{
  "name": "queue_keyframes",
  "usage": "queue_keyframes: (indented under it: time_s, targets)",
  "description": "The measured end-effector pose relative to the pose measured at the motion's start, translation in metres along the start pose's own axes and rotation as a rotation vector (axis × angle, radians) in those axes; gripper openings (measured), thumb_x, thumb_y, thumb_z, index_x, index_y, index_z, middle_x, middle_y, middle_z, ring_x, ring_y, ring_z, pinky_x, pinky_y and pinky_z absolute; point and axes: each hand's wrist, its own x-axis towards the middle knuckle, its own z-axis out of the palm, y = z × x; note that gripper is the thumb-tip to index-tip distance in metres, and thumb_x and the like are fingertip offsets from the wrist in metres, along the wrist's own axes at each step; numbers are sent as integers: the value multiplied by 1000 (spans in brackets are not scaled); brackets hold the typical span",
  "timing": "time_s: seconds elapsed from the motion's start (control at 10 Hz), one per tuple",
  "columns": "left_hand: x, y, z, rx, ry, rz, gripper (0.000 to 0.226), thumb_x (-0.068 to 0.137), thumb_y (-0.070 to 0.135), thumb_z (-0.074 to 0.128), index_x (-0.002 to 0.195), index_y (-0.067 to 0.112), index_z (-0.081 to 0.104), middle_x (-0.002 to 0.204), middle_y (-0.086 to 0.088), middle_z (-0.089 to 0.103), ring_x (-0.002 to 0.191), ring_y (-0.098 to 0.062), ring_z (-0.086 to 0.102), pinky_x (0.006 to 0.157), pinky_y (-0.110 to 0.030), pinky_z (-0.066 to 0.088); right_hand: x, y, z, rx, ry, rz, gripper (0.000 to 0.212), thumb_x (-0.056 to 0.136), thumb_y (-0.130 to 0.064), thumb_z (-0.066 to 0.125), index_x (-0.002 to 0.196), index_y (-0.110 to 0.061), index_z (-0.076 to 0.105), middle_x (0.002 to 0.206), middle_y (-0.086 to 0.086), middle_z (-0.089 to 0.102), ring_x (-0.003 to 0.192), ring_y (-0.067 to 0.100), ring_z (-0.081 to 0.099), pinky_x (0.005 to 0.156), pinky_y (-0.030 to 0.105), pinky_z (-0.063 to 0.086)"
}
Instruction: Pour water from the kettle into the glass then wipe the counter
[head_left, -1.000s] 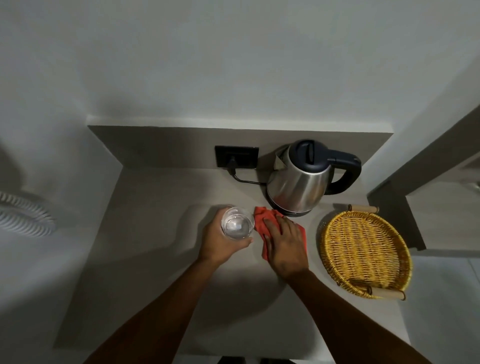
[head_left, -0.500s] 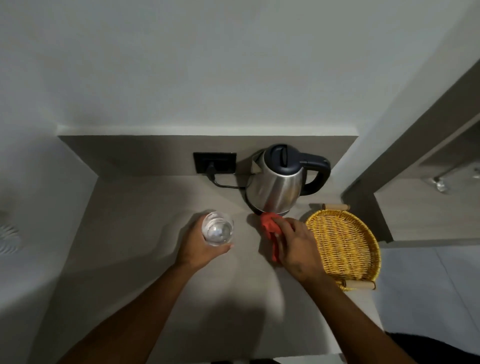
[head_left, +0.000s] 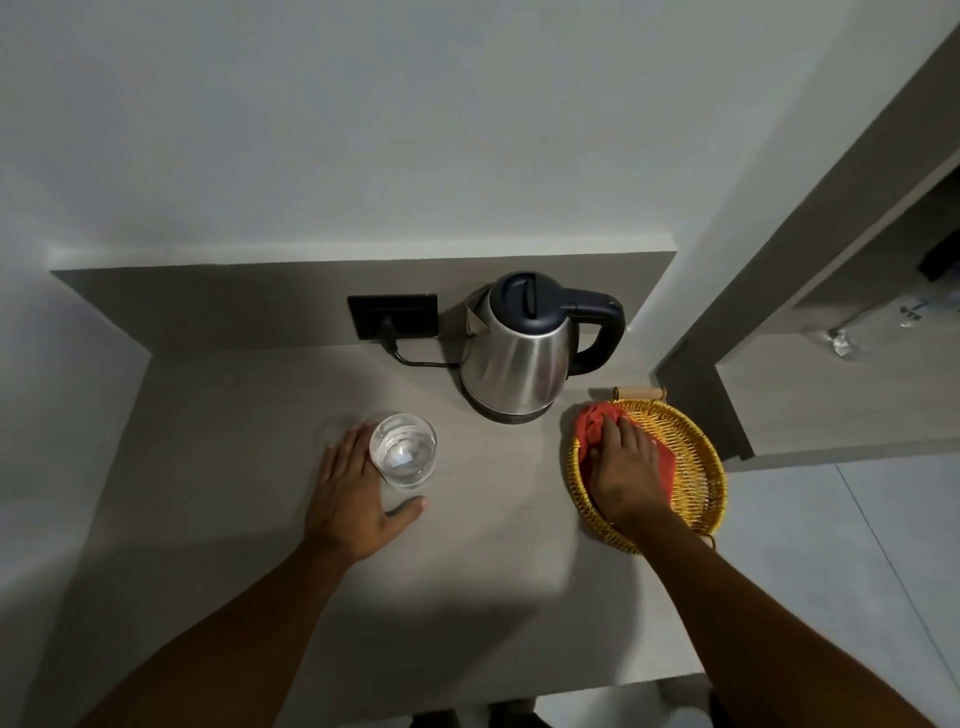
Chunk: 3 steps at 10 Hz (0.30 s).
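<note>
A clear glass (head_left: 402, 451) with water in it stands on the grey counter (head_left: 234, 467), left of centre. My left hand (head_left: 353, 501) lies around its left side, fingers straight and thumb apart in front of it. The steel kettle (head_left: 519, 358) with a dark lid and handle sits on its base at the back, handle to the right. My right hand (head_left: 623, 467) rests on a red cloth (head_left: 667, 462) inside the yellow wicker basket (head_left: 714, 467), fingers curled on the cloth's bunched far end.
A black wall socket (head_left: 392, 316) with the kettle's cord plugged in sits left of the kettle. The basket stands at the counter's right edge, near a wall corner and a lower shelf (head_left: 831, 395). Pale floor shows on the right.
My right hand has carried the red cloth from the counter in front of the kettle into the basket. My left hand has loosened its grip on the glass, which stands further left.
</note>
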Motion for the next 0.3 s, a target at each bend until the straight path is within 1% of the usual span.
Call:
queue_keyframes:
  time_s: [0.1, 0.2, 0.3]
  targets:
    - [-3, 3, -2, -15, -3, 8, 108, 70, 82, 59, 154, 18, 35, 159, -3, 36, 149, -25, 30, 122, -48, 28, -3, -3, -4, 7, -18, -20, 62, 100, -47, 25, 152, -17, 11, 160, 12, 16, 146, 33, 10, 117, 50, 5]
    - [0, 1, -7, -63, -12, 26, 106, 66, 80, 65, 150, 21, 39, 154, 0, 41, 146, -23, 34, 120, -49, 30, -8, -7, -13, 66, 16, -41, 61, 100, -45, 30, 152, -17, 15, 160, 12, 17, 146, 32, 9, 118, 51, 7]
    - [-4, 5, -20, -144, 38, 64, 98, 63, 76, 72, 142, 25, 46, 140, 8, 49, 134, -19, 46, 113, -52, 37, -21, -31, -29, 172, 203, -165, 59, 98, -46, 33, 150, -20, 19, 159, 8, 20, 147, 26, 9, 118, 49, 11]
